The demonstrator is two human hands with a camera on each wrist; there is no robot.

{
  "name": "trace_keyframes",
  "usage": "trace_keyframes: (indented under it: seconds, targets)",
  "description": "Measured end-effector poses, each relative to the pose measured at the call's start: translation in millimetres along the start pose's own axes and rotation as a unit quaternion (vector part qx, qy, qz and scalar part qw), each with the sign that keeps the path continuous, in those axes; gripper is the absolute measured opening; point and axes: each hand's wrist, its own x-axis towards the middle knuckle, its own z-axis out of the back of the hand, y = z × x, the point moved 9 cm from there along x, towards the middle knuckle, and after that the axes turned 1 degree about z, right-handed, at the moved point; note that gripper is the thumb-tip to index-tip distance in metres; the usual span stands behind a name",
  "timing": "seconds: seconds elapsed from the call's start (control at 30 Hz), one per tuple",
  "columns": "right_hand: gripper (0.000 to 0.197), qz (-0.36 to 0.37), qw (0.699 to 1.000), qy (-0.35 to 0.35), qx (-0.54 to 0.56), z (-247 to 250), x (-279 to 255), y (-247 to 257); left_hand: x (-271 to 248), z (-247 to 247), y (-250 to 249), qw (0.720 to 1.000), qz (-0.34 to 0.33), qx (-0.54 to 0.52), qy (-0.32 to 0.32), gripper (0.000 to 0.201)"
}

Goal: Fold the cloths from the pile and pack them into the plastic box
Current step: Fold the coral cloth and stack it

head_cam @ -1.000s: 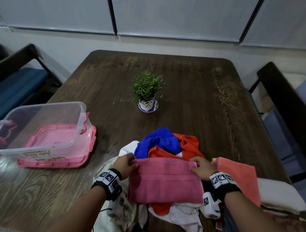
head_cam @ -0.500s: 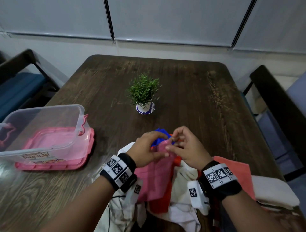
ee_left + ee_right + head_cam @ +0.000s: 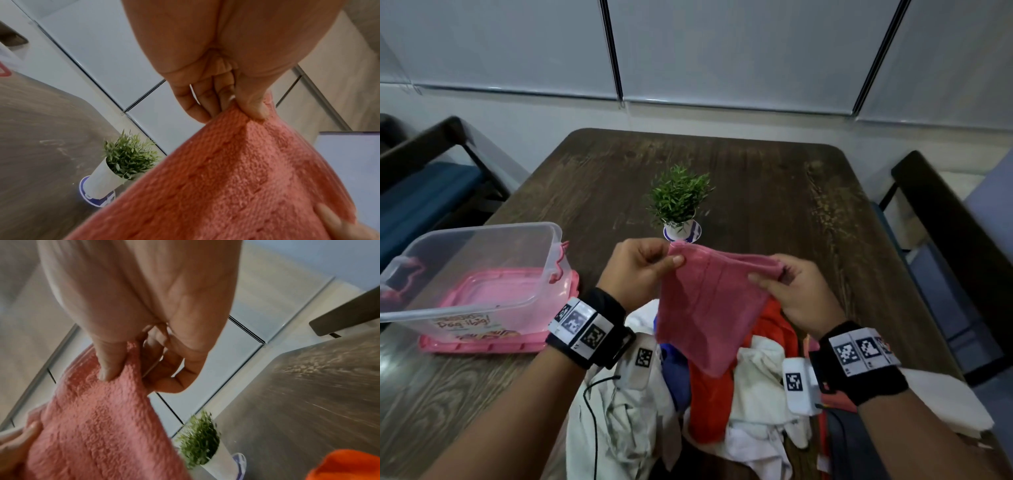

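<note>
I hold a pink towel (image 3: 709,301) up in the air, above the pile of cloths (image 3: 722,404). My left hand (image 3: 635,270) pinches one top corner between my thumb and curled fingers (image 3: 207,100). My right hand (image 3: 796,291) pinches the other top corner the same way, with my thumb (image 3: 109,363) pressed on the fuzzy cloth. The top edge of the towel runs from one hand to the other. The rest of it hangs down loose and comes to a point near the pile.

The pile sits on the near edge of the brown wooden table (image 3: 774,205), right under my arms. It has white, orange and blue cloths all mixed up. One more peach cloth (image 3: 941,397) lies flat to the right of the pile.

The clear plastic box (image 3: 482,274) stands on the table to my left, well apart from the towel. It sits on top of its pink lid (image 3: 482,346). I see no cloth inside the box.

A small green plant (image 3: 679,202) in a white pot stands in the middle of the table, just past my hands.
</note>
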Motion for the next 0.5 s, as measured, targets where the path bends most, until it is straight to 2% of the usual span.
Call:
trace_keyframes:
  seconds: [0.17,0.27,0.37,0.5]
  targets:
    - [0.020,0.065,0.997,-0.033,0.024,8,3,56,-7,13,-30,0.995,-0.041,-0.084,-0.025,0.030]
    - [0.018,0.074,0.996,-0.029,0.037,12,-4,73,-19,13,-43,0.991,-0.045,-0.128,-0.008,0.017]
    - [0.015,0.057,0.997,-0.022,0.041,14,-11,70,-32,9,-45,0.983,-0.014,-0.184,0.006,0.007]
    - [0.018,0.023,0.999,-0.014,0.043,9,-14,38,-35,-3,-24,0.984,0.029,-0.178,0.007,0.011]
